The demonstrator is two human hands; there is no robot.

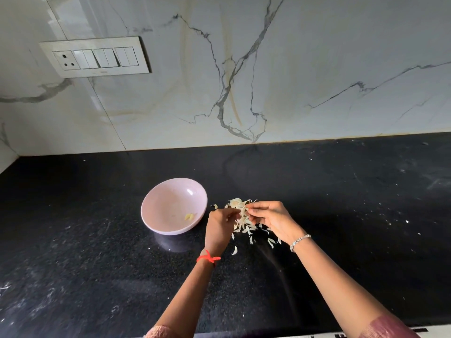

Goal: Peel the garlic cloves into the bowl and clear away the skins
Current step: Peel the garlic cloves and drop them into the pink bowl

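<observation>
Bowl [163, 201] with cloves [190, 216] beside left hand [219, 226] | left hand and right hand [272, 218] pinch garlic skins [242, 222] — more strewn on counter [97, 240]

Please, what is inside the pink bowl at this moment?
Peeled garlic cloves, apparently two, lie in the bowl by its right wall. Its near inner wall is hidden behind the rim.

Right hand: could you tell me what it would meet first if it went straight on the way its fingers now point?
The right hand would first meet the garlic skins it pinches, then the left hand close beyond; the bowl lies further left, though depth is unclear.
</observation>
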